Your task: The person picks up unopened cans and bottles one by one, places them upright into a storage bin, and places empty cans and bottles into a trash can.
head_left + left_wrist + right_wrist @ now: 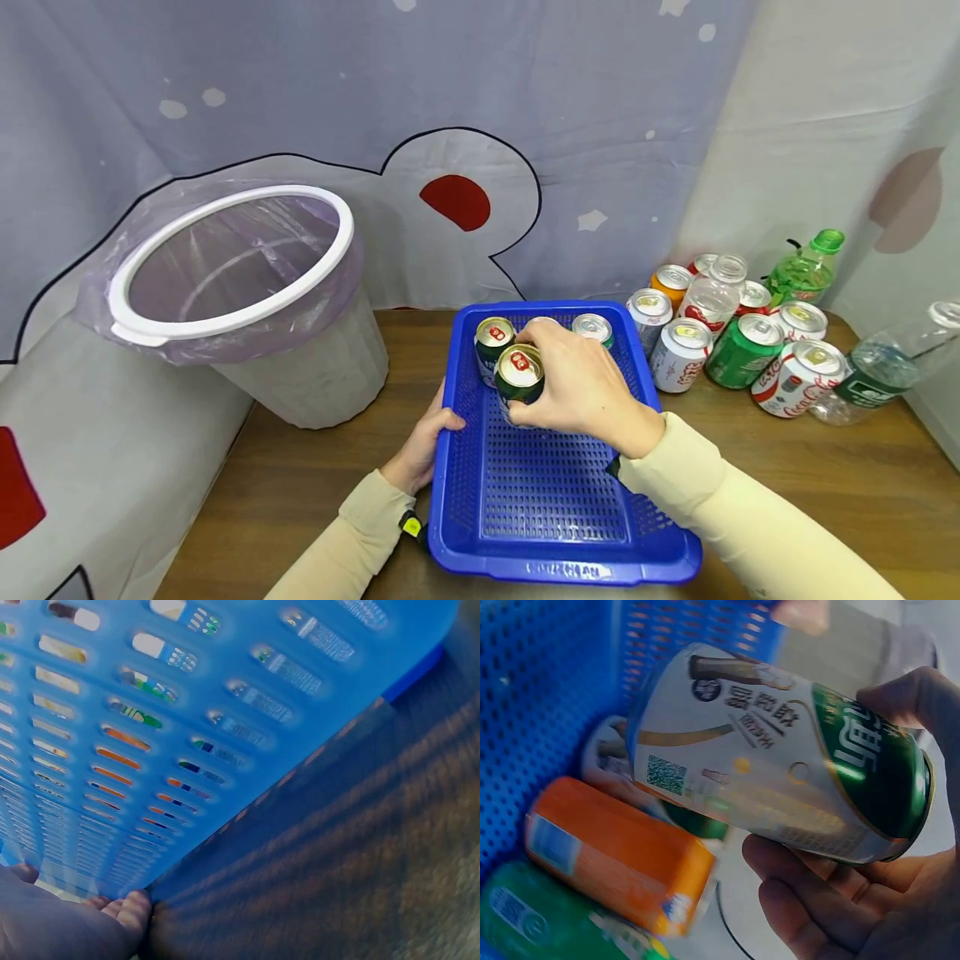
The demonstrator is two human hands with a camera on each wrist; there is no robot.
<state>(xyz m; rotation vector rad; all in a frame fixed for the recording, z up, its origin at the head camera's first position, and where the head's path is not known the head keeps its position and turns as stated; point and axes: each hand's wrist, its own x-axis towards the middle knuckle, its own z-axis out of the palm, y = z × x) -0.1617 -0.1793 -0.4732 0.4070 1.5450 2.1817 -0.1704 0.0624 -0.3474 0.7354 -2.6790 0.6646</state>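
My right hand (573, 379) grips a green and white drink can (519, 372) with a gold rim and red tab, over the far half of a blue plastic basket (555, 546). The right wrist view shows thumb and fingers (802, 892) around its green top end. A similar can (491, 337) stands in the basket's far left corner. An orange can (619, 855) and a green can (547, 915) are also in the basket; my right hand hides the orange one from the head view. My left hand (426, 442) holds the basket's left side, thumb at the rim.
Left of the basket stands a bin (315, 367) with a white ring (345, 225) and a purple liner. Several cans and bottles crowd the table's right side, including a Coca-Cola can (798, 379), a green-capped bottle (806, 271) and a leaning clear bottle (877, 371). A curtain (585, 167) hangs behind.
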